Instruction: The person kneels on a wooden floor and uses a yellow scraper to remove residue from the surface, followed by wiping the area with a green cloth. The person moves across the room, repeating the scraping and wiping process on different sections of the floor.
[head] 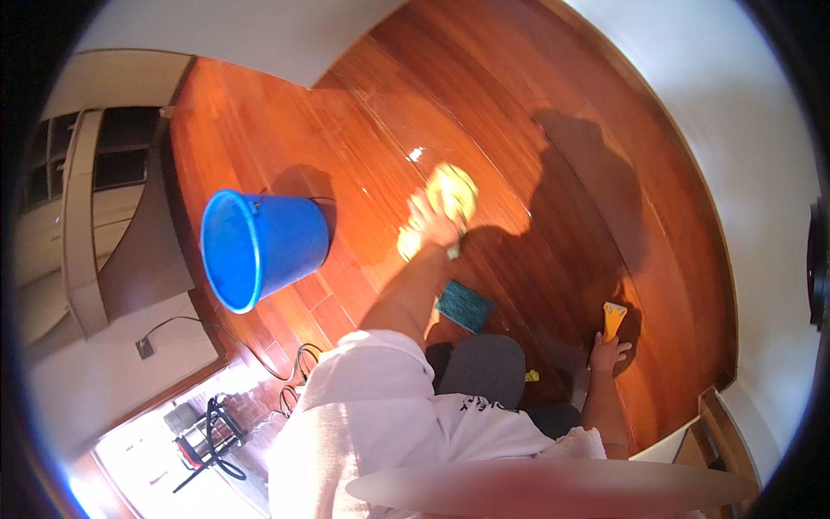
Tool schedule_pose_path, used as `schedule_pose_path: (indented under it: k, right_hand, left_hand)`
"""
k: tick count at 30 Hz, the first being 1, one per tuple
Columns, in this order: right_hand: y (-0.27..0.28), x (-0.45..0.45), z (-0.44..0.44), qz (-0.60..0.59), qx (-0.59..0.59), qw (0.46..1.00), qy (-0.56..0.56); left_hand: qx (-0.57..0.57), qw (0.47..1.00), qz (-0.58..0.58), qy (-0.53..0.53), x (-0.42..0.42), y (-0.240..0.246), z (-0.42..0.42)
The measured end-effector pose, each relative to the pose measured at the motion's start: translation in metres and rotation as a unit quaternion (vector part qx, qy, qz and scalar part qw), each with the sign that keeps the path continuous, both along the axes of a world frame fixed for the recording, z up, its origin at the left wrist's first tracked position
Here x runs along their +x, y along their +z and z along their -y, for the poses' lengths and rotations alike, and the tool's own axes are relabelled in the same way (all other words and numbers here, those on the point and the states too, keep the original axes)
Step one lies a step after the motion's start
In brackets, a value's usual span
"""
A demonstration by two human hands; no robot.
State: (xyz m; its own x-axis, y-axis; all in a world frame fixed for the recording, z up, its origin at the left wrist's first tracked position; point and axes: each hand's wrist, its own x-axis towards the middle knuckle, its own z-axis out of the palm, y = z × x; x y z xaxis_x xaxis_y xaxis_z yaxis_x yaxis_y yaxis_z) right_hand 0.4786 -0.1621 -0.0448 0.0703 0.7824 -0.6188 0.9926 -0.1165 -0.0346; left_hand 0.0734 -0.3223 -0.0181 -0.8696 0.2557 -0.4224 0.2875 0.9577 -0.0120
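My left hand (436,224), fingers spread, presses a bunched yellow cloth (454,188) against the reddish-brown wooden floor (389,110). Part of the cloth sticks out on the other side of the hand. Off to the right, my right hand (608,355) holds a small scraper (614,321) with an orange body and a pale end, low over the floor. Between my left forearm and my knee lies a dark green scouring pad (465,306). A blue plastic bucket (292,237) stands to the left of my left hand; its inside looks bare where it shows.
A pale wall (746,162) curves along the right, and a wall corner (311,78) juts in at the top. Lower left are a metal canister machine (211,434) with a black hose and a dark cable (246,357). A yellow scrap (532,375) lies beside my knee.
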Motion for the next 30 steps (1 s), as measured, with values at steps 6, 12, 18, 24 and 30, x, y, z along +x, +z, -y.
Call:
schedule_pose_path:
  k: [6,12,18,24,30]
  right_hand:
    - [0.016,0.020,-0.016,-0.105,-0.066,0.992,0.029]
    - [0.085,0.074,-0.063,-0.282,0.011,0.957,0.066]
    - [0.239,0.082,-0.097,-0.336,0.049,0.894,0.293]
    - [0.350,0.062,-0.123,-0.378,0.105,0.813,0.430]
    - [0.383,0.057,-0.128,-0.342,0.053,0.816,0.463]
  left_hand:
    - [0.065,0.977,0.140,-0.146,0.088,0.018,0.048]
    - [-0.003,0.981,0.185,-0.060,0.089,0.142,0.102]
    - [-0.130,0.984,0.113,0.048,0.145,0.338,0.185]
    - [-0.105,0.975,-0.006,0.194,0.208,0.448,0.242]
    - [0.277,0.907,-0.194,0.250,0.180,0.461,0.162]
